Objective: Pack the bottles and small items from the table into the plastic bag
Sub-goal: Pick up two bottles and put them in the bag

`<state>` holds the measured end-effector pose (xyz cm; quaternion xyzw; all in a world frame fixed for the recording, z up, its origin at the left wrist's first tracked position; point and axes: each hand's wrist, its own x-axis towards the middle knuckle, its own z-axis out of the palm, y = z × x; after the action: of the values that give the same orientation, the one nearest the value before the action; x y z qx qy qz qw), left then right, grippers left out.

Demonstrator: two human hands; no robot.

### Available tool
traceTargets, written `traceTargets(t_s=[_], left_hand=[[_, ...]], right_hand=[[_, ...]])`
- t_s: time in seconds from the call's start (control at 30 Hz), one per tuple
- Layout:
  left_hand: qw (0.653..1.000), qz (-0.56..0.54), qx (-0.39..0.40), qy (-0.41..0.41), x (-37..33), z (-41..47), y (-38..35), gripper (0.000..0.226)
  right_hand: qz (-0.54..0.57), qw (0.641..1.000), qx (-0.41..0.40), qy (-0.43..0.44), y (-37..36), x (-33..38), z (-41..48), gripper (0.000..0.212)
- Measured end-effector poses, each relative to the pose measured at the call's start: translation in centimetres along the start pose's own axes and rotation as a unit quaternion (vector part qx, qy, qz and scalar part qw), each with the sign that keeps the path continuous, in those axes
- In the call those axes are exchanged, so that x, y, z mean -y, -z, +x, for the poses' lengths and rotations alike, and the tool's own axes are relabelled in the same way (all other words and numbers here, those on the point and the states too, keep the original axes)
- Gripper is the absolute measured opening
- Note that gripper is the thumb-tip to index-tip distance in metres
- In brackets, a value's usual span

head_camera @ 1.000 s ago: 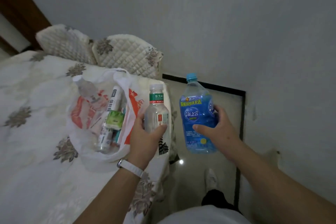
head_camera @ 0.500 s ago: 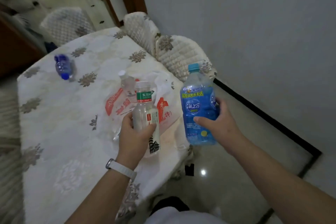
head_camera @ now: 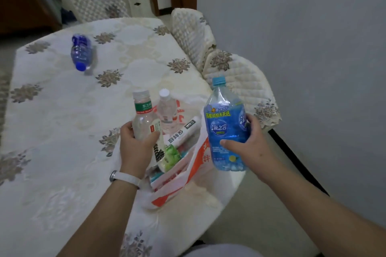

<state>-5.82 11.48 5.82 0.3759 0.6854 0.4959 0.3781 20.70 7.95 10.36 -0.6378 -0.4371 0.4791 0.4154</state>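
Floral white cloth is noted over the counter. A white-and-orange plastic bag is laid near its right edge, holding a tube. A large blue bottle is gripped upright by fingers of the right hand beside the bag. A green-banded clear bottle is gripped by fingers of the left hand above it. A small blue bottle is seen lying well apart.

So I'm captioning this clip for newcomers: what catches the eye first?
The big blue bottle held upright in the right hand, right of the bag. Next, the clear bottle in the left hand, over the bag. A small blue bottle lies alone across the table.
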Motion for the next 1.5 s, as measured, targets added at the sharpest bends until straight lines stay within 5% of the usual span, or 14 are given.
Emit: traceTargets(t_s=[0.67,1.1,1.3,1.4,1.5], left_hand=[[0.999,0.015,-0.039,0.014,4.3,10.3,-3.1,0.061],[0.996,0.080,0.025,0.029,5.2,8.9,-2.5,0.063],[0.949,0.308,-0.009,-0.069,5.6,6.8,1.8,0.055],[0.919,0.395,-0.012,0.004,6.6,6.0,4.0,0.069],[0.905,0.419,0.024,0.073,7.2,5.7,5.5,0.043]], right_hand=[[-0.012,0.997,0.053,0.050,-8.0,1.9,13.8,0.079],[0.007,0.994,0.072,0.078,-8.3,2.4,16.0,0.080],[0.014,0.986,0.117,0.118,-7.8,3.7,13.4,0.074],[0.001,0.980,0.146,0.133,-8.5,3.6,11.5,0.079],[-0.018,0.977,0.164,0.134,-9.7,3.4,9.5,0.075]])
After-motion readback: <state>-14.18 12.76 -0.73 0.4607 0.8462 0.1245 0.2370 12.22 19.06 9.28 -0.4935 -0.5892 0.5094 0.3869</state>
